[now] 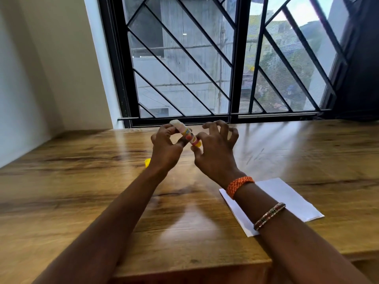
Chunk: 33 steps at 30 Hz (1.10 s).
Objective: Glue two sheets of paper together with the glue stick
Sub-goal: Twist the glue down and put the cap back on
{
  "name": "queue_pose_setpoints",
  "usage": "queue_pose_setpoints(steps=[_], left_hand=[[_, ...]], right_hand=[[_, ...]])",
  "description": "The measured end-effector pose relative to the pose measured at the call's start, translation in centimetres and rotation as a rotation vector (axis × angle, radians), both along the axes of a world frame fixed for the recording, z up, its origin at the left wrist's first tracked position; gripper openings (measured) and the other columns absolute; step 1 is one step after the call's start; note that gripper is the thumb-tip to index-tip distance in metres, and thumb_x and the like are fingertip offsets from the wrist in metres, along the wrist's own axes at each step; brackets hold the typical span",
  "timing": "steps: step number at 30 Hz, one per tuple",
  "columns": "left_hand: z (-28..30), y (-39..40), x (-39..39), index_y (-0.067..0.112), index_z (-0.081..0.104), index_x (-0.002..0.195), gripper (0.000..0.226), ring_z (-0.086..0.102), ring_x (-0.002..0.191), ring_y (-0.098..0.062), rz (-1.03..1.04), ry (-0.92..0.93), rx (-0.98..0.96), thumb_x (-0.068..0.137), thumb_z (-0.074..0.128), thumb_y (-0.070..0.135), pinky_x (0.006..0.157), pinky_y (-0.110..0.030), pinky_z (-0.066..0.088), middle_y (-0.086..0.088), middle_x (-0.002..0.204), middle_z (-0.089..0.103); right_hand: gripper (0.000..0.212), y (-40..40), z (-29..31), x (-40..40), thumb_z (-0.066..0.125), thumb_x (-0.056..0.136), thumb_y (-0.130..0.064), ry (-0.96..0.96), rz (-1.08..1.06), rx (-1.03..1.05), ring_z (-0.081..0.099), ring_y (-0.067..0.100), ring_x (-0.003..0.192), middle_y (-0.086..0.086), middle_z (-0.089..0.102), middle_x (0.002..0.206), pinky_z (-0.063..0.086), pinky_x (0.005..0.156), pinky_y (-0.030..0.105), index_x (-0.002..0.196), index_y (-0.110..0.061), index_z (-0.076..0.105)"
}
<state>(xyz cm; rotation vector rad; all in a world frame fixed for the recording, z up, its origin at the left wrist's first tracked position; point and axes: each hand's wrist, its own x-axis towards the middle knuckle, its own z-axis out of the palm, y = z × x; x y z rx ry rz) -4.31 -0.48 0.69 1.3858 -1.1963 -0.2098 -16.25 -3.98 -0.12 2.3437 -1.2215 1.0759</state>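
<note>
my left hand (166,149) covers the middle of the glue stick (187,133), so its label is unreadable. left of that hand, my wrist hides most of a yellow cap (147,162). right of it, my right forearm crosses the paper (287,199), so i can't tell whether it's one sheet or two.

Yellow-and-white glue stick (187,132), white paper (287,199), possibly yellow cap (147,162), brown woodgrain table (82,181).

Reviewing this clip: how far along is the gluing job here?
Early. Done: the yellow cap is off, on the table. In hand: both hands hold the glue stick, left hand near its exposed tip, right hand at its base. Left: the paper lies untouched; gluing and pressing remain.
</note>
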Motion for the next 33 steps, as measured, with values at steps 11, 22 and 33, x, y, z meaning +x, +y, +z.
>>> queue_pose_setpoints(steps=[11, 22, 33], left_hand=[[0.0, 0.1, -0.7, 0.037, 0.064, 0.070, 0.025, 0.045, 0.125, -0.019, 0.051, 0.093, 0.048, 0.057, 0.076, 0.054, 0.104, -0.049, 0.038, 0.011, 0.116, 0.061], [-0.3, -0.2, 0.2, 0.036, 0.067, 0.085, 0.014, 0.047, 0.124, -0.022, 0.056, 0.174, 0.104, 0.072, 0.073, 0.038, 0.103, -0.050, 0.039, 0.003, 0.121, 0.062], [0.6, 0.9, -0.2, 0.014, 0.070, 0.091, 0.017, 0.058, 0.103, -0.013, -0.081, 0.340, 0.080, 0.085, 0.064, 0.028, 0.097, -0.034, 0.042, 0.000, 0.096, 0.068]], right_hand=[[0.033, 0.1, -0.2, 0.0, 0.064, 0.076, -0.039, -0.195, -0.032, 0.164, 0.033, 0.025, 0.115, 0.007, 0.053, 0.117, 0.016, 0.084, 0.036, 0.098, -0.016, 0.057], [0.024, 0.5, -0.4, -0.1, 0.051, 0.091, -0.030, -0.143, 0.182, 0.425, 0.027, 0.023, 0.122, 0.009, 0.050, 0.124, 0.011, 0.082, 0.033, 0.106, -0.015, 0.061], [0.026, 0.9, 0.3, -0.3, 0.068, 0.079, -0.038, -0.309, 0.159, 0.304, 0.041, 0.018, 0.110, -0.001, 0.059, 0.109, 0.010, 0.073, 0.029, 0.095, -0.018, 0.069]])
